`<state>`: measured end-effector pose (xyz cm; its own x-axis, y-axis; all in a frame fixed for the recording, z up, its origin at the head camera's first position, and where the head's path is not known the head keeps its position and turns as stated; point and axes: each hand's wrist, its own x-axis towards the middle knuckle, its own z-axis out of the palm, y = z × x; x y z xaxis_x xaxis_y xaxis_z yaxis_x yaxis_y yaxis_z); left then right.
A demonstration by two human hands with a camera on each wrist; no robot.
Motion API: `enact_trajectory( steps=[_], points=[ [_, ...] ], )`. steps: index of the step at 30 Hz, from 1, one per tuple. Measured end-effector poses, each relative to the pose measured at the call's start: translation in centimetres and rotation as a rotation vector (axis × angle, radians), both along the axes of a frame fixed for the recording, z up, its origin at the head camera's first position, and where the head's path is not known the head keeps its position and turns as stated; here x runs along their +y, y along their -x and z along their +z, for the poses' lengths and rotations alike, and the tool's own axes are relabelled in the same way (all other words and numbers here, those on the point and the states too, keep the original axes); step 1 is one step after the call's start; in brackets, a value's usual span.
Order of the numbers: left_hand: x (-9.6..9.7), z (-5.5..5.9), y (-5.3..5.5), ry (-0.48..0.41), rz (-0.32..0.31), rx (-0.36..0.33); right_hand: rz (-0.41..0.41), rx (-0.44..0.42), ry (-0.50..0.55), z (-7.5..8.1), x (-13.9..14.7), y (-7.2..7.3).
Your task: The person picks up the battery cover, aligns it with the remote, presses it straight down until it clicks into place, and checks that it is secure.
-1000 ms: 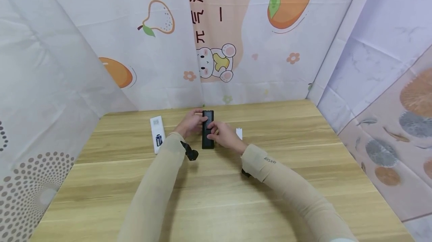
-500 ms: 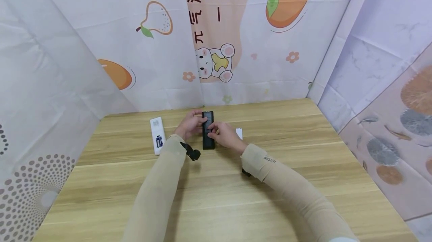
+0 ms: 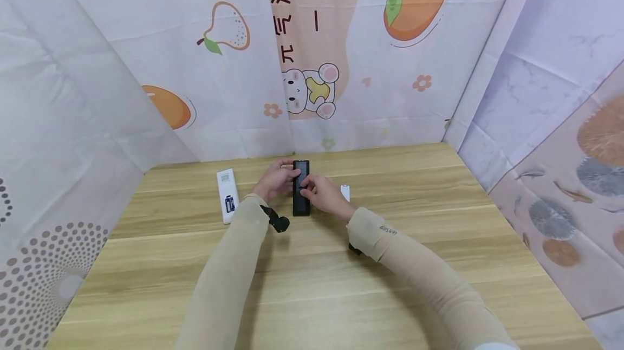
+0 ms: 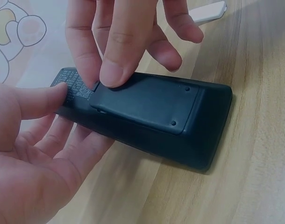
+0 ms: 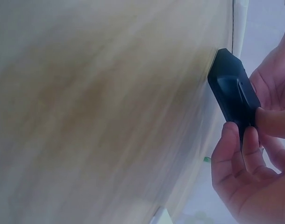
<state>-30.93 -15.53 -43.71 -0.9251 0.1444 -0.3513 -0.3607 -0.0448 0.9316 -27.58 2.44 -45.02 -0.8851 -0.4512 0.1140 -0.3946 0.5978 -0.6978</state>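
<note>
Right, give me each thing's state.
Black remote: gripped, back showing.
Battery cover: on the remote's back; latching unclear.
White remote: back up.
Batteries: exposed in its back.
White piece: partly hidden.
Left hand: gripping black remote.
Right hand: fingertips on battery cover.

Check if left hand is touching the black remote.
Touching: left wrist view shows the left hand holding the black remote, thumb over its printed end.

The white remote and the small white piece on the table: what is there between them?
In the head view, the black remote is there, gripped by the left hand, with the right hand on its cover.
</note>
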Motion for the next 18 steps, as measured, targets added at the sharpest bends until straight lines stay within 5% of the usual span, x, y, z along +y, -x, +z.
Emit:
enact_trajectory(
  steps=[18],
  points=[
    [0.15,-0.07,0.03,-0.002,0.013,0.018,-0.039,-0.016,0.005,0.26,-0.01,-0.28]
  ],
)
